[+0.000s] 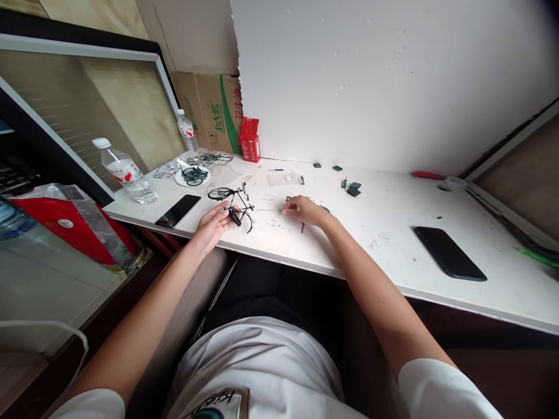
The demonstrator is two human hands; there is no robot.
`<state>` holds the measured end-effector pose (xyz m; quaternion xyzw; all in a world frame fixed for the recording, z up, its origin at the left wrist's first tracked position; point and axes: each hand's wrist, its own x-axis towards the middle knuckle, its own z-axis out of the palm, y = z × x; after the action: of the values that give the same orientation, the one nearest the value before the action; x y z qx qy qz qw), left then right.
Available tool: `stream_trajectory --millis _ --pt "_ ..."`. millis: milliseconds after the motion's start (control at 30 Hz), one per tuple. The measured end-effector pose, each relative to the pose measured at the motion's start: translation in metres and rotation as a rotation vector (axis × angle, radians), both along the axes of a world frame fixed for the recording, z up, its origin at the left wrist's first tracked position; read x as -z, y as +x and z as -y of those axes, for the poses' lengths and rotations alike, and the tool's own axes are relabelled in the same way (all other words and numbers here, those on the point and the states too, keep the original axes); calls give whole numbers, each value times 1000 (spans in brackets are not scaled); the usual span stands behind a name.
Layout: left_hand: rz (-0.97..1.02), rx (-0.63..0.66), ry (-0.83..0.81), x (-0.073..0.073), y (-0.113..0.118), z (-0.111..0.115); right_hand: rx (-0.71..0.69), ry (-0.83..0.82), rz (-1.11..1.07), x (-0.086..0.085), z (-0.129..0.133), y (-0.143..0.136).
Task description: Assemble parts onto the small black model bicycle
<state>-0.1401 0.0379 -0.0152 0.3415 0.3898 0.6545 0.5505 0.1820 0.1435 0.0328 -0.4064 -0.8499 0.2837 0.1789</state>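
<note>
My left hand point(213, 228) grips a small black model bicycle point(238, 203) by its lower end, over the table near its front edge. One spoked wheel point(219, 193) shows at the bicycle's far left; the end in my fingers is partly hidden. To the right, my right hand point(303, 208) is low over the table with its fingers curled and fingertips together. What they hold, if anything, is too small to tell. Behind that wrist a dark round part point(324, 208) is partly covered, and a thin dark piece point(303, 228) shows below the hand.
A black phone point(178, 210) lies left, another point(449, 253) right. Green parts fill a white plate point(178, 177), with part frames point(213, 158) behind. Two water bottles point(126, 174) point(187, 131), a red box point(250, 139) and a carton point(209, 110) stand at back left. Green pieces point(353, 189) lie behind my right hand.
</note>
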Motion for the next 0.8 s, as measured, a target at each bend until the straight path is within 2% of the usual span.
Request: stream_trajectory --millis 100,333,700,800 --pt "-1 4 -1 0 -1 0 27 -13 9 -1 1 4" --pt "37 6 -15 -2 1 2 -7 -115 49 -2 5 6" --pt "14 2 0 2 0 1 10 -94 9 -1 6 6" --pt "21 8 -8 3 -1 0 22 -33 -67 -1 6 9"
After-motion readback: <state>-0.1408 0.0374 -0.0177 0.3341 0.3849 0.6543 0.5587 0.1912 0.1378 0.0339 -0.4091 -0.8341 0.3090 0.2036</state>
